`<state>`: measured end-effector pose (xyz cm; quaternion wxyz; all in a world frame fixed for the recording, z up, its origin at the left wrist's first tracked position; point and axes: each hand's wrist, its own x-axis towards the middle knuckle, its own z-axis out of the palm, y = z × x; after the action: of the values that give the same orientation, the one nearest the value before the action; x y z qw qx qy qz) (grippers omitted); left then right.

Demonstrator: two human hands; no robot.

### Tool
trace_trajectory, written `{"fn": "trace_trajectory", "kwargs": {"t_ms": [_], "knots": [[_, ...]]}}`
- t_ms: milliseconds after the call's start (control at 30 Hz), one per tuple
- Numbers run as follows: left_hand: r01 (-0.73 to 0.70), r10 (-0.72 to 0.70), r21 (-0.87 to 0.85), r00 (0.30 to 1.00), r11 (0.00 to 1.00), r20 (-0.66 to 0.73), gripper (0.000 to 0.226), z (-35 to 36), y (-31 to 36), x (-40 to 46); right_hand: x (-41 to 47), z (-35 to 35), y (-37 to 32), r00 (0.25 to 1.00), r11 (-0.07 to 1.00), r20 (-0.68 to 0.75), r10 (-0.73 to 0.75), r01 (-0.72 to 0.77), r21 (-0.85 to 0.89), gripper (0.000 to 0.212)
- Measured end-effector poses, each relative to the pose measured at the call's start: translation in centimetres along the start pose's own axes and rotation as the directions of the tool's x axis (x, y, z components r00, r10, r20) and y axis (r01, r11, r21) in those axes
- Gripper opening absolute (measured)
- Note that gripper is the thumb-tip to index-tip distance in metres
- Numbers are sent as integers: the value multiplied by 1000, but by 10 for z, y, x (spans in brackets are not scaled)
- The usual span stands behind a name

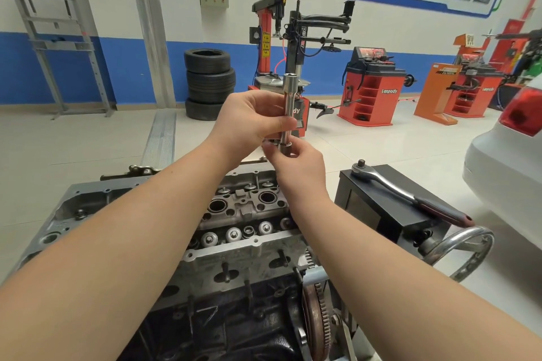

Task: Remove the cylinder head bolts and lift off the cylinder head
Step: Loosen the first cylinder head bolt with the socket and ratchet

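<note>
— Where's the job at, from where you stand?

— Barely started, I'd say. Nearest us the cylinder head (234, 214) sits on the block, valve gear bare, with no gap at the joint that I can see. I can't tell from here whether any head bolts are out.

— And the hands?

— Both raised above the head's far edge. The left hand (249, 117) has its grip curled round a long chrome extension bar (289, 102), held upright. The right hand (296, 164), just beneath, pinches the socket (285, 148) at the bar's lower end. Seating it or pulling it off, I can't say.

— The ratchet?

— The ratchet (407, 193) lies unused on the black box (390, 205) right of the head. Beyond the head stand a tyre changer (281, 47) and stacked tyres (209, 82).

— So what's left?

— Bolts, then the lift.
</note>
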<state>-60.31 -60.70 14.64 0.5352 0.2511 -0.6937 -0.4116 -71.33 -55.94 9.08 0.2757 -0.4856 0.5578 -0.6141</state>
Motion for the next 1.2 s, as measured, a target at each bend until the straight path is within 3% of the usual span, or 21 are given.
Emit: {"fn": "trace_trajectory", "kwargs": {"t_ms": [67, 167, 267, 400, 500, 600, 733, 867, 967, 1133, 1200], "knots": [[-12, 12, 27, 1000, 1000, -9, 29, 0, -1, 1, 0, 0, 1, 998, 999, -48, 41, -42, -9, 34], [5, -6, 17, 998, 1000, 67, 28, 2, -3, 0, 1, -2, 2, 995, 999, -98, 16, -20, -39, 20], [52, -42, -59, 987, 997, 158, 29, 2, -5, 0, 1, -4, 3, 998, 999, -58, -26, 25, -34, 7], [5, -2, -39, 998, 999, 58, 30, 0, -2, 0, 1, -2, 1, 1000, 1000, 9, -15, 15, 5, 12], [-28, 29, 15, 999, 999, -20, 28, 1, -2, 0, 1, -1, 1, 998, 999, -25, 51, -51, -3, 36], [-6, 6, -6, 1000, 1000, 11, 26, 4, -3, 0, 2, -2, 3, 996, 999, -92, 24, -26, -25, 28], [60, -51, -82, 992, 995, 117, 28, 6, -4, -3, 0, -3, 2, 999, 1000, -51, -11, 12, 11, 13], [-4, 4, 30, 1000, 1000, -17, 28, 7, -1, -4, 0, -1, 1, 1000, 1000, 11, 6, -6, 7, 17], [-17, 20, 41, 997, 999, -68, 34, 8, -1, -3, 1, 0, 1, 997, 999, -53, 48, -48, -4, 31], [52, -44, -64, 992, 997, 118, 32, 8, 0, -5, -1, -3, 2, 998, 1000, -52, -23, 23, -16, 12], [45, -39, -54, 993, 998, 107, 35, 7, 0, -5, 0, -3, 2, 999, 1000, -29, -18, 18, -2, 14]]}}
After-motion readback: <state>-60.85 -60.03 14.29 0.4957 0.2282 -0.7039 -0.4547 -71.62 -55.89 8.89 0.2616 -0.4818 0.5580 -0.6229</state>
